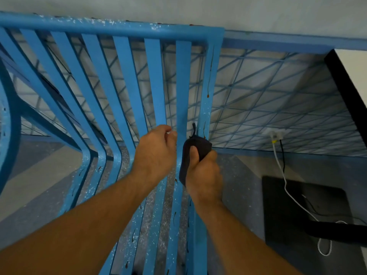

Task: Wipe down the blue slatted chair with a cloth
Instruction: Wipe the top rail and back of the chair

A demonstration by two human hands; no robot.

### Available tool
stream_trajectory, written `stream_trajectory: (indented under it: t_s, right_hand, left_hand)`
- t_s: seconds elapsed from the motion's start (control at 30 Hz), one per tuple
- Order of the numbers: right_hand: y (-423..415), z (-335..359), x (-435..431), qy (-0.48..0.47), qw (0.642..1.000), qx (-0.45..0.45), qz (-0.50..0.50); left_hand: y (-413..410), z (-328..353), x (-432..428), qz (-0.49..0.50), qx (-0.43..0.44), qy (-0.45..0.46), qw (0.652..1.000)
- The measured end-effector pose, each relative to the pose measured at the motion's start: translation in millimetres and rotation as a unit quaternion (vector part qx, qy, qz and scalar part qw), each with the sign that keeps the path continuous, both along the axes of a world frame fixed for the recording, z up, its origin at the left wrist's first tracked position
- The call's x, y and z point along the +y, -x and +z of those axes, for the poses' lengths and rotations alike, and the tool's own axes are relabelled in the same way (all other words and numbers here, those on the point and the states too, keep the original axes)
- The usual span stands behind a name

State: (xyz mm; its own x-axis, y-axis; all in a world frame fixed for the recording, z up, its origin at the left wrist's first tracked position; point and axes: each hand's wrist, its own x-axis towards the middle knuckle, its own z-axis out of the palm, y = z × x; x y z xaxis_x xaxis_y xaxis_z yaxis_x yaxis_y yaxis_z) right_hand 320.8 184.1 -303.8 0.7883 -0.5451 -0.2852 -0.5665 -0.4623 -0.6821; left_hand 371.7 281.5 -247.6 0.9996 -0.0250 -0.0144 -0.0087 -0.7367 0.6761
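Note:
The blue slatted chair fills the left and middle of the view, its paint flecked with white specks and dark drips. My right hand grips a dark bunched cloth and holds it against the rightmost slats where the backrest bends into the seat. My left hand sits just left of the cloth with its fingers curled in at a slat; whether they hold that slat or something small I cannot tell.
Behind the chair stands a wall with a blue band and a pale wire-grid panel. A white cable and a black one hang from a socket at the right above a black mat. A dark table edge juts in top right.

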Motion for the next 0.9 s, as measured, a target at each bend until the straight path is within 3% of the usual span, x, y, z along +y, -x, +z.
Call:
stream_trajectory:
  t_s: [0.23,0.43,0.63,0.77,0.9]
  right_hand:
    - [30,-14,10,0.092,0.991,-0.033,0.090]
    - [-6,-2,-3,-0.023,1.000,-0.003,0.010]
    - [-21,-1,-7,-0.019,1.000,-0.006,-0.024]
    - [-8,-9,4,0.089,0.993,-0.073,0.019]
    - [-30,-6,3,0.127,0.988,-0.083,0.037]
  left_hand:
    - [-47,11,-15,-0.021,-0.015,0.065,0.998]
    - [-93,26,-39,-0.032,-0.019,0.126,0.991]
    - [-112,20,-39,-0.051,-0.021,0.069,0.996]
    - [-115,20,-36,-0.072,-0.017,0.047,0.996]
    - [-116,21,-35,-0.082,-0.011,0.039,0.996]
